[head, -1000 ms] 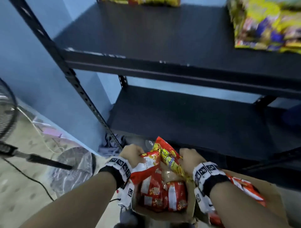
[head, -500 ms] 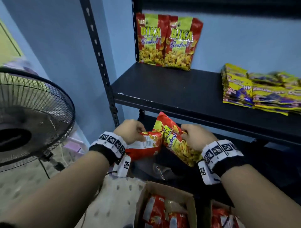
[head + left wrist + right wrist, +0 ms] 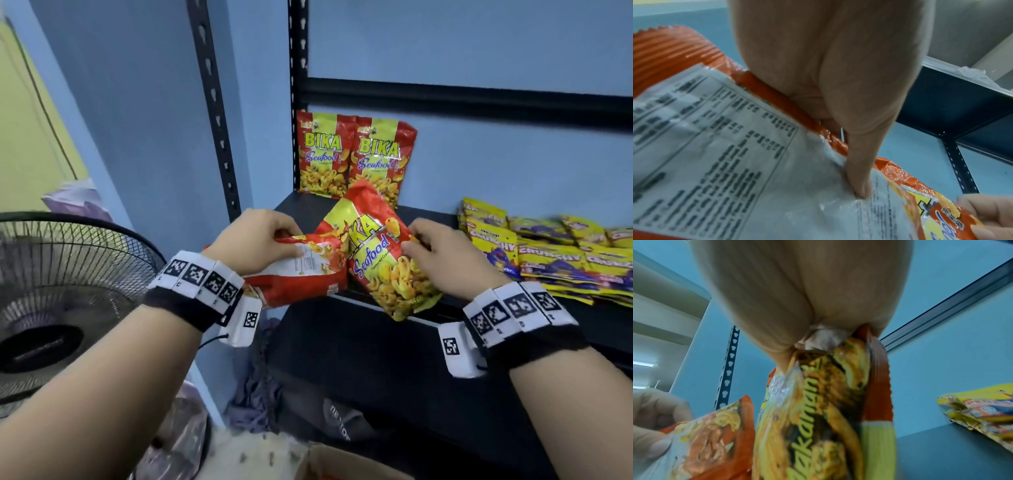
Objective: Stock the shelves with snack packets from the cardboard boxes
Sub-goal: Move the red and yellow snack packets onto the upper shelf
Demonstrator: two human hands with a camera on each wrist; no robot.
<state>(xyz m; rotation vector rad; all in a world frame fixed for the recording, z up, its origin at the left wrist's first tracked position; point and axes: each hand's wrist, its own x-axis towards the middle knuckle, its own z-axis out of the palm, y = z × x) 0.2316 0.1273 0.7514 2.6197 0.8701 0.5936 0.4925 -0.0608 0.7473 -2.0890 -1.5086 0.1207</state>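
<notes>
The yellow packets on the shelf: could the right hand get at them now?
Probably not yet: the right hand already grips a red Bika packet. The way to the yellow packets looks free otherwise.

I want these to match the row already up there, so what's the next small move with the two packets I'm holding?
Probably stand the right hand's packet upright beside the two standing Bika packets at the shelf's back left. It faces front and already hangs over that shelf; the left hand's packet shows its back panel.

Both forearms raised forward; left hand and right hand each with fingers curled, gripping
</notes>
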